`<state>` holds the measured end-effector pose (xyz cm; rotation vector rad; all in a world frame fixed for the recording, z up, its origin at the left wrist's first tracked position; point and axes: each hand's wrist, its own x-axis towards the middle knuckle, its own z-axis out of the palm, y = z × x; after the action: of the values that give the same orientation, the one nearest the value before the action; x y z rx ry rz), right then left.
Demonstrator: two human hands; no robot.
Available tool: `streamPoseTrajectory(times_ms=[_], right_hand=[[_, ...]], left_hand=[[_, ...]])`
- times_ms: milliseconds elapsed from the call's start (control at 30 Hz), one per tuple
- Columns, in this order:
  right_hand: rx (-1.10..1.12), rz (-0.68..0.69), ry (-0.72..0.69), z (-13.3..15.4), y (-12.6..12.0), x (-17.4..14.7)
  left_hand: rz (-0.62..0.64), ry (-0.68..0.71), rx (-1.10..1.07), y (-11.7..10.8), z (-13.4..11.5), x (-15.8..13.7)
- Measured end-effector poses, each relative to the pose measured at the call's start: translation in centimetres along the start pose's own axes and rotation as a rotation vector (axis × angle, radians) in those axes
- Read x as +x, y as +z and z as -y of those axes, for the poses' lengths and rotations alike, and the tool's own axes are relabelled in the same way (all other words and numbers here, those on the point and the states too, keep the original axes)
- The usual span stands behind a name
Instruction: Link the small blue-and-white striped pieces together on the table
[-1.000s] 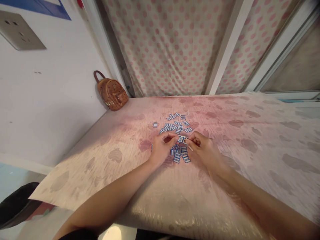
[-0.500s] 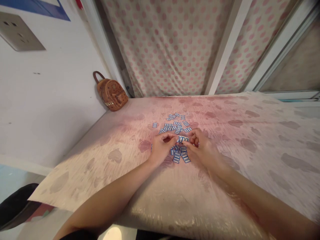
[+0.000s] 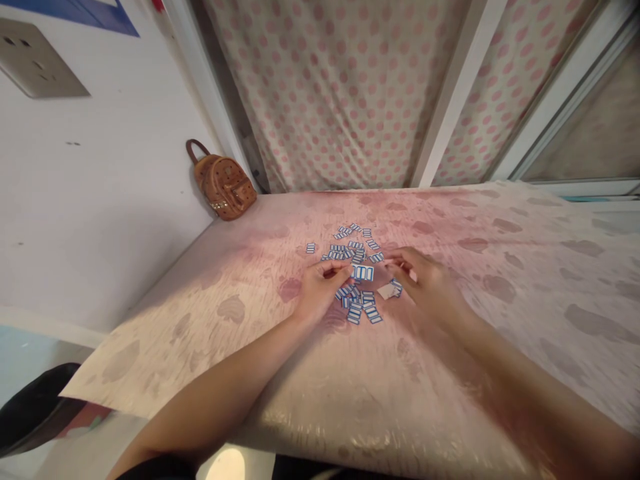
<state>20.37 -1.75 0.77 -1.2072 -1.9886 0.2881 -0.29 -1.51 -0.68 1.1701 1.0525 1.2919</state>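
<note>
My left hand (image 3: 320, 293) pinches one blue-and-white label (image 3: 362, 273) by its left edge, while my right hand (image 3: 429, 287), at 3 o'clock from it, hangs loosely curled and holds nothing I can make out. By my reckoning little is sorted: a near cluster (image 3: 361, 307) lies at 6 o'clock of the label, and the scattered pile (image 3: 353, 245) remains at 12 o'clock on the table (image 3: 500, 320).

text: none legible | labels (image 3: 361, 273): blue-and-white, print too small to read | backpack (image 3: 223, 181), far left: repeating pattern, marks unreadable | wall sign (image 3: 70, 8), top left: blue, no words showing
</note>
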Motion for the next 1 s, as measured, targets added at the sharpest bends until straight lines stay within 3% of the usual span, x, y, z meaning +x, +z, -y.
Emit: streamPoseTrajectory(times_ms=[133, 233, 333, 500, 667, 867, 1000], right_hand=[[-0.039, 0.130, 0.048, -2.2, -1.1, 0.3], [-0.046, 0.308, 0.001, -3.4, -0.7, -0.1], [-0.043, 0.381, -0.055, -4.0, 0.0, -0.7], [-0.095, 0.368, -0.023, -4.3, 0.2, -0.9], [0.004, 0.355, -0.030, -2.8, -0.4, -0.3], [0.061, 0.109, -0.005, -1.8, -1.3, 0.1], [0.042, 0.058, 0.119, -1.9, -1.3, 0.0]], left_hand=[[-0.039, -0.004, 0.002, -0.4, 0.0, 0.3], [-0.054, 0.006, 0.010, -0.5, 0.0, 0.4], [-0.063, 0.009, 0.019, -0.5, 0.1, 0.5], [-0.067, 0.007, 0.019, -0.5, 0.2, 0.5], [-0.060, 0.011, 0.026, -0.6, -0.1, 0.5], [-0.067, 0.004, 0.017, -0.6, 0.0, 0.5], [-0.063, 0.007, 0.010, -0.6, 0.1, 0.6]])
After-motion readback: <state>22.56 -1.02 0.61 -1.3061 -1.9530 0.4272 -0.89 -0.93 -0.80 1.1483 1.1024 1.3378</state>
